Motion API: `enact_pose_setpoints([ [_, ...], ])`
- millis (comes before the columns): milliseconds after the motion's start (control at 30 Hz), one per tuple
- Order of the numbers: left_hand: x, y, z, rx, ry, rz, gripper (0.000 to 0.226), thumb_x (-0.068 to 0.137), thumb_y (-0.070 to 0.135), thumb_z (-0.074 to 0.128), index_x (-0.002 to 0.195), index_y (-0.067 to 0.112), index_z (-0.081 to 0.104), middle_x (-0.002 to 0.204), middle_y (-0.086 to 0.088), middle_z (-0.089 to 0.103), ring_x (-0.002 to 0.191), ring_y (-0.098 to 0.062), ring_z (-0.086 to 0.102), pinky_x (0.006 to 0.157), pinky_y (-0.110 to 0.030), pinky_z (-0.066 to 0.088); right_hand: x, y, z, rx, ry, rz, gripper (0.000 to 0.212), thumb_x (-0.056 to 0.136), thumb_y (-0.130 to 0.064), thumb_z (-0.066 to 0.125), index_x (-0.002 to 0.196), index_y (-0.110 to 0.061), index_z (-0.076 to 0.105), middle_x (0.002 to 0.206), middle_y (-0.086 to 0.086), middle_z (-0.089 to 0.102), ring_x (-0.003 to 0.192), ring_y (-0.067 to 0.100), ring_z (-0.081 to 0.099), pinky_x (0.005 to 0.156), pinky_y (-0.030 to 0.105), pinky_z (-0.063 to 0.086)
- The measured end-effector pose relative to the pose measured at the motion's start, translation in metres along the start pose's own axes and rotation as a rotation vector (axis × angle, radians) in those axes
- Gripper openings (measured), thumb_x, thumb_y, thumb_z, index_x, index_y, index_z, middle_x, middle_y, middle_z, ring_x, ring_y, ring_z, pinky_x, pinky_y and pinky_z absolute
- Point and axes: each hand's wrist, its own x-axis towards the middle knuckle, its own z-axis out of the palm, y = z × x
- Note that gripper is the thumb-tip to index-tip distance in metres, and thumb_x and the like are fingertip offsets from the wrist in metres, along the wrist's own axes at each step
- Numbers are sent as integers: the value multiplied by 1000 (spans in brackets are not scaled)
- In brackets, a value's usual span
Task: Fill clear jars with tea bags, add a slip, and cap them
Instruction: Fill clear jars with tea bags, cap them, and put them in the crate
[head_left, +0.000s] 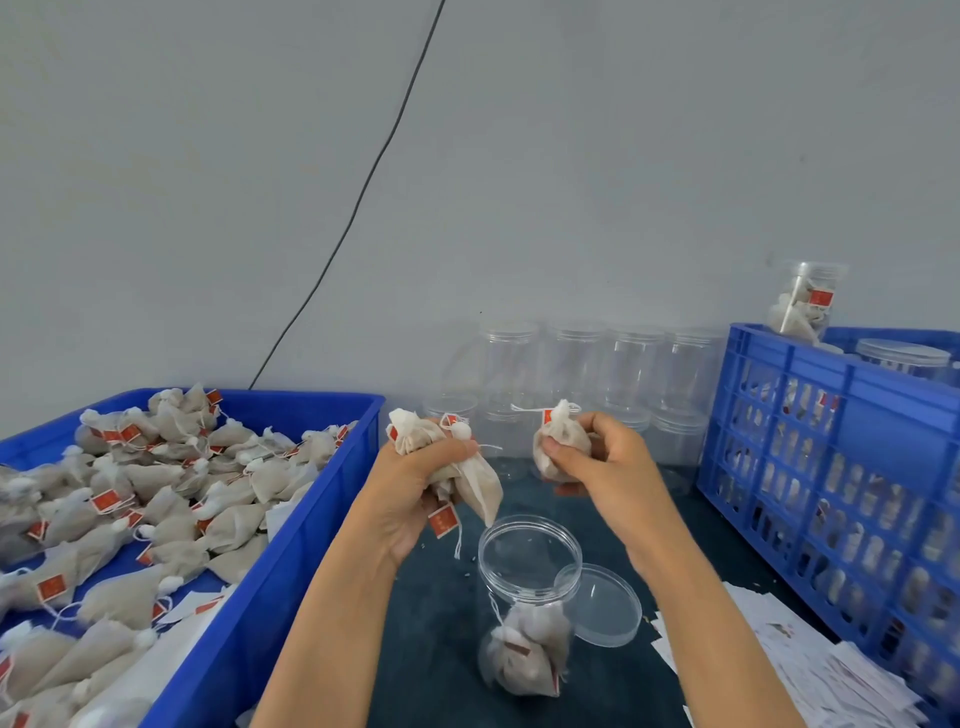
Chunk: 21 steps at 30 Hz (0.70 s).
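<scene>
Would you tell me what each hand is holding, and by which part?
Left hand grips several tea bags round their middles; right hand pinches one tea bag by its body.

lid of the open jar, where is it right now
In the head view the lid lies on the dark mat just right of the open jar, touching its side, below the right hand and left of the paper slips.

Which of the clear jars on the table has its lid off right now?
The jar just below the hands, partly filled with tea bags; its lid leans beside it. The empty jars along the wall are all capped.
</scene>
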Motion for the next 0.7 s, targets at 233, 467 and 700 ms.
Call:
enact_pose_setpoints([
  [233,4,-2,-5,-43,132,31,11,82,-1,67,80,7,61,61,-6,65,47,-9,59,47,-25,52,-8,0,-6,-406,-384,105,17,93,-21,60,104,-32,52,104,-14,62,94,0,59,72,16,43],
  [467,5,-7,1,-21,55,36,12,75,8,73,76,8,62,58,-5,60,46,-10,56,51,-27,52,-10,-6,10,-258,-304,24,24,95,-34,56,116,-35,46,106,-16,58,92,-4,57,67,10,42],
  [700,-4,-10,18,15,-31,108,20,72,21,74,82,6,64,67,-6,69,58,-13,66,52,-23,52,-9,1,24,-197,-172,-92,27,83,-29,74,102,-31,55,92,-16,63,79,-12,60,59,8,48],
])
